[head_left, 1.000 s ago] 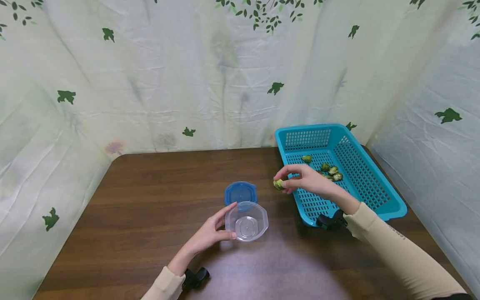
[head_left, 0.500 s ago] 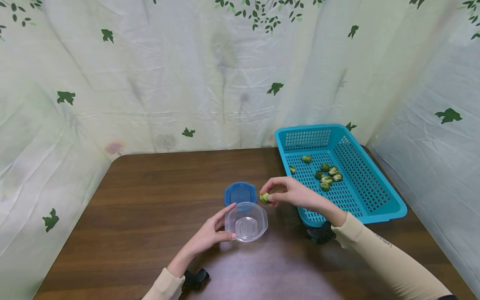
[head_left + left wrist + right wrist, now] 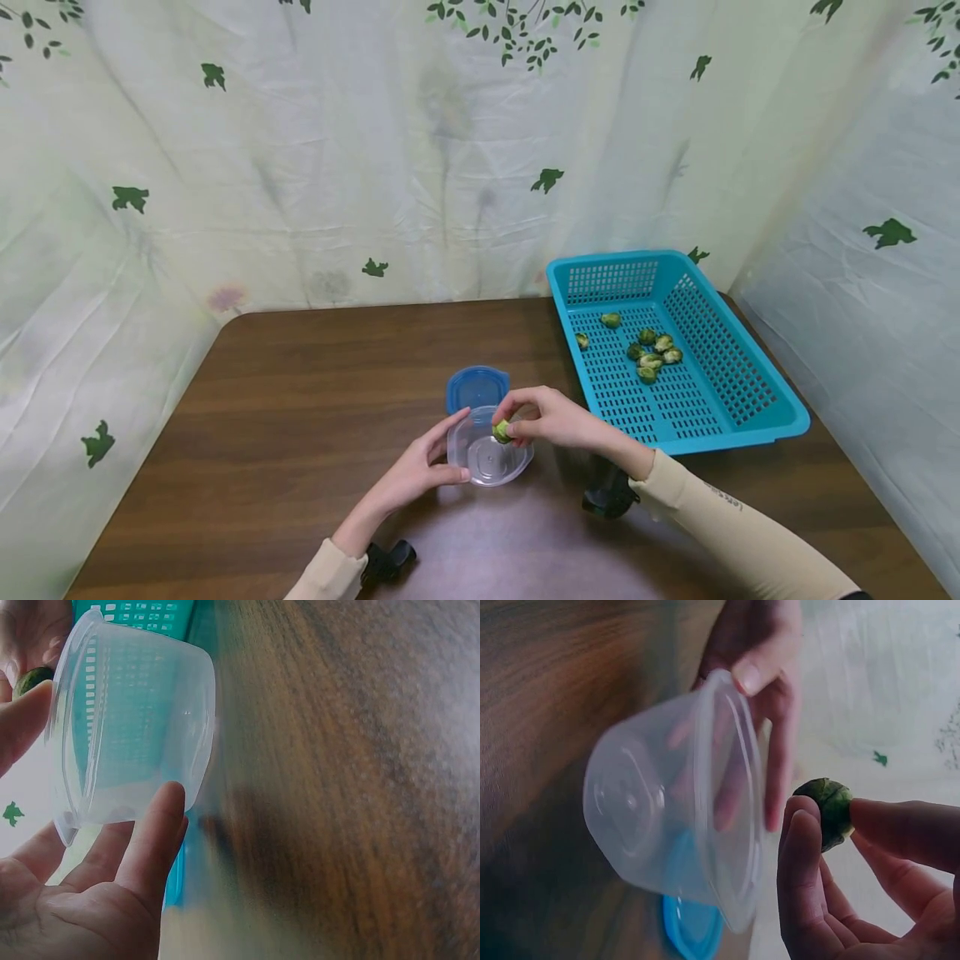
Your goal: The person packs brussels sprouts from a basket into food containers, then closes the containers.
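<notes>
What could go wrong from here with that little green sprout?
The sprout is pinched only by the fingertips of the right hand, so it might slip out and miss the clear container. That container, held at its side by the left hand, could perhaps tip if bumped.

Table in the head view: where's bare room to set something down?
Bare: the table from its left edge to the left hand, and the strip between blue lid and curtain. Crowded: the middle, where clear container, lid and right hand bunch beside the basket.
</notes>
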Demonstrator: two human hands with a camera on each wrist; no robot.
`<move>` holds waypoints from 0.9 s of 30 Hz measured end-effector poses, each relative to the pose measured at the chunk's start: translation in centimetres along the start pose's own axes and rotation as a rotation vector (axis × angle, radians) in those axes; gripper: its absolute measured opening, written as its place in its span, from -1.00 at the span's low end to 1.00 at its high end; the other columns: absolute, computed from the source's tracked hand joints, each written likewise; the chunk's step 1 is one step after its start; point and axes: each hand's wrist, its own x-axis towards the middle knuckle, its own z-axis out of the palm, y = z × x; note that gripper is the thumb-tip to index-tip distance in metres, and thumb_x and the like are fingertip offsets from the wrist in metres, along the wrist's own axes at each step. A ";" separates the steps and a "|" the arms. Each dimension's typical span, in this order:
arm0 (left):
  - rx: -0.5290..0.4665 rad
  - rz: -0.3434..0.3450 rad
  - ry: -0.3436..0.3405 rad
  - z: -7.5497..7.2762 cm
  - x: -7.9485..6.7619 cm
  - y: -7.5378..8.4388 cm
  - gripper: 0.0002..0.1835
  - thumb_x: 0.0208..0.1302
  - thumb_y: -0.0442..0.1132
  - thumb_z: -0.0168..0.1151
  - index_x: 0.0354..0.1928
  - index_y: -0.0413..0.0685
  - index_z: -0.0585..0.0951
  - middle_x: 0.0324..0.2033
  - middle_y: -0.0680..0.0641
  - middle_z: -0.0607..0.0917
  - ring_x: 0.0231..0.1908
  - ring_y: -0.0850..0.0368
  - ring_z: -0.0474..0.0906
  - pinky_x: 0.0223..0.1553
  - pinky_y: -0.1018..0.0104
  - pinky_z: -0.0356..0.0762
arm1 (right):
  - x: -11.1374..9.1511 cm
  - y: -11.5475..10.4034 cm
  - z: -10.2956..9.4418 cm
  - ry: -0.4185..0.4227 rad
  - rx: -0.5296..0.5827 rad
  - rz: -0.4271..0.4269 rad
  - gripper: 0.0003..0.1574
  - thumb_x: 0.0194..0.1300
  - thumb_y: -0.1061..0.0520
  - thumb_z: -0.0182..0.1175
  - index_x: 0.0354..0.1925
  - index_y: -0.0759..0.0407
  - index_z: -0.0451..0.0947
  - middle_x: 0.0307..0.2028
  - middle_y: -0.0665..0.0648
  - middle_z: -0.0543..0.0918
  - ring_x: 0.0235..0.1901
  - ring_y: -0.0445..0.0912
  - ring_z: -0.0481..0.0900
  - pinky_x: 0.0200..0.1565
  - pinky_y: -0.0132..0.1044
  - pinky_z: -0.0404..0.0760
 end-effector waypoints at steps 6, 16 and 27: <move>-0.001 0.000 -0.004 0.0 0.0 -0.1 -0.18 0.25 -0.38 0.25 0.49 0.00 0.09 0.42 -0.28 0.10 0.31 -0.21 0.20 0.16 0.05 0.39 | 0.6 0.4 1.5 0.009 -0.071 -0.001 -0.85 0.29 0.32 0.16 -0.16 0.26 0.60 -0.28 0.07 0.62 -0.39 0.06 0.65 -0.32 -0.15 0.67; -0.010 -0.005 -0.011 0.2 -0.1 -0.2 -0.18 0.26 -0.39 0.24 0.49 0.01 0.07 0.43 -0.28 0.06 0.31 -0.25 0.19 0.08 0.17 0.48 | 1.3 1.0 3.0 0.025 -0.166 0.012 -0.90 0.29 0.33 0.18 -0.23 0.21 0.60 -0.34 0.05 0.61 -0.47 -0.08 0.62 -0.39 -0.22 0.66; -0.025 0.007 -0.008 0.2 0.0 -0.3 -0.17 0.25 -0.41 0.25 0.49 -0.02 0.08 0.42 -0.29 0.07 0.32 -0.24 0.17 0.02 0.29 0.51 | 1.9 1.1 3.7 0.026 -0.269 -0.001 -0.84 0.24 0.41 0.16 -0.25 0.23 0.58 -0.37 0.06 0.61 -0.52 -0.14 0.58 -0.45 -0.39 0.58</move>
